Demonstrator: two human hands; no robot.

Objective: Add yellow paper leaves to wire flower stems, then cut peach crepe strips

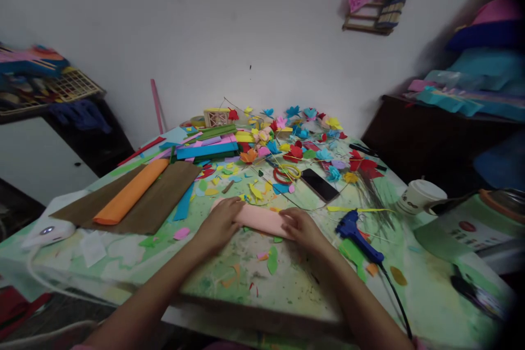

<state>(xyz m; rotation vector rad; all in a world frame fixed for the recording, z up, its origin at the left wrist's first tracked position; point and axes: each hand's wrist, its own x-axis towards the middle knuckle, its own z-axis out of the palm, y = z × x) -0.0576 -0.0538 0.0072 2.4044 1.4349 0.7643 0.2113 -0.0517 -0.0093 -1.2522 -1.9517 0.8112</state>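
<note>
A folded strip of pale pink crepe paper (262,218) lies level between my two hands, just above or on the table. My left hand (221,221) is closed on its left end, with the fingers over the top edge. At the right end, my right hand (302,227) grips the paper, its thumb and fingers bent around it. Small paper scraps and a green paper leaf (272,260) lie just in front of the strip. Behind it are yellow-and-red-handled scissors (287,174) and a dark phone (320,185).
A blue glue gun (359,236) with a cord lies right of my right hand. Farther right stand a paper cup (421,197) and a large green flask (467,225). Brown crepe sheets (174,197) and an orange roll (132,191) lie left; paper flowers (295,150) crowd the back.
</note>
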